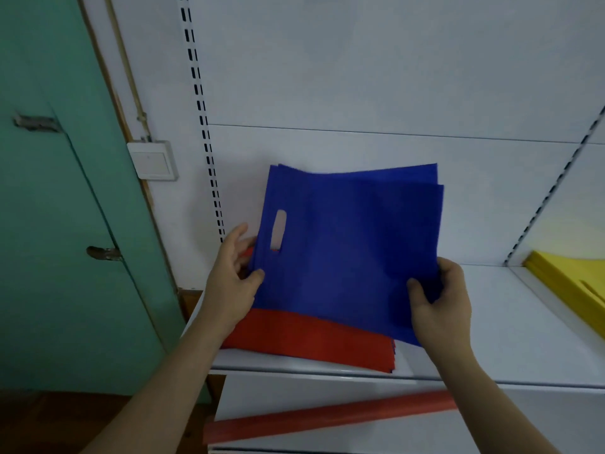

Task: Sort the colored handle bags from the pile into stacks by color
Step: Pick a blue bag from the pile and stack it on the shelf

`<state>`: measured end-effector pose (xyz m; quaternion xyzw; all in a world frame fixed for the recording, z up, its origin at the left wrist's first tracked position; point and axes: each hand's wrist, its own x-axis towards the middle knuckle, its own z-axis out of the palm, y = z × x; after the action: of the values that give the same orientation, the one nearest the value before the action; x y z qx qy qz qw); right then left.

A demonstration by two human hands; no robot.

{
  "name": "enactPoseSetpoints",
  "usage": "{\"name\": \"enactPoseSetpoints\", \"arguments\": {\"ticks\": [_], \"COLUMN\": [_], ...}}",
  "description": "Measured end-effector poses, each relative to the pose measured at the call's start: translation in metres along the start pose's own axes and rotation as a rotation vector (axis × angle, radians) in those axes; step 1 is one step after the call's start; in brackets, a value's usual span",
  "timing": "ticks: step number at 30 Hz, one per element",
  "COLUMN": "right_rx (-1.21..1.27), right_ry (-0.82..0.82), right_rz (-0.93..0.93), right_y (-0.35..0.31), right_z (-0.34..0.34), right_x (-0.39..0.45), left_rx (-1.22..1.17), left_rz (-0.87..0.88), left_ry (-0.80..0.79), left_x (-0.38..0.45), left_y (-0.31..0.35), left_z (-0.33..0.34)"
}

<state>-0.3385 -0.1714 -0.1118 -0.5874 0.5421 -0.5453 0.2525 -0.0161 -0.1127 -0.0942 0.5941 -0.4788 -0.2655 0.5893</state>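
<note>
Holding: left hand (234,283) and right hand (437,301), fingers grasping blue bags (347,244)
Done: yellow stack (569,283) far right
Left: red bags (311,342) underneath

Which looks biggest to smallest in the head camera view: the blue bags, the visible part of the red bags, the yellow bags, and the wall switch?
1. blue bags, held by both hands
2. red bags, mostly covered
3. yellow bags, cut off at the frame edge, so true size unsure
4. wall switch
</note>
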Motion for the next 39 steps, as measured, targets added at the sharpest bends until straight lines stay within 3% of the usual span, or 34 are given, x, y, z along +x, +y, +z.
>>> {"name": "enactPoseSetpoints", "arguments": {"ticks": [8,14,22,27,34,39], "right_rx": [-0.026,0.075,-0.052,-0.053,-0.337,-0.417], "right_ry": [-0.045,0.026,0.030,0.135,0.223,0.264], "right_rz": [0.037,0.023,0.018,-0.020,-0.181,-0.122], "right_y": [0.009,0.000,0.007,-0.011,0.008,0.027], "right_z": [0.020,0.021,0.023,0.003,-0.044,-0.103], "right_x": [-0.005,-0.007,-0.015,-0.023,-0.045,-0.058], "left_rx": [0.040,0.052,0.118,0.144,0.175,0.179], "left_rz": [0.055,0.108,0.097,0.141,0.201,0.277], "left_ry": [0.114,0.123,0.076,0.081,0.044,-0.008], "left_x": [0.000,0.000,0.001,0.008,-0.006,-0.025], "left_y": [-0.001,0.002,-0.011,0.003,0.008,0.022], "left_z": [0.011,0.012,0.011,0.016,0.058,0.109]}}
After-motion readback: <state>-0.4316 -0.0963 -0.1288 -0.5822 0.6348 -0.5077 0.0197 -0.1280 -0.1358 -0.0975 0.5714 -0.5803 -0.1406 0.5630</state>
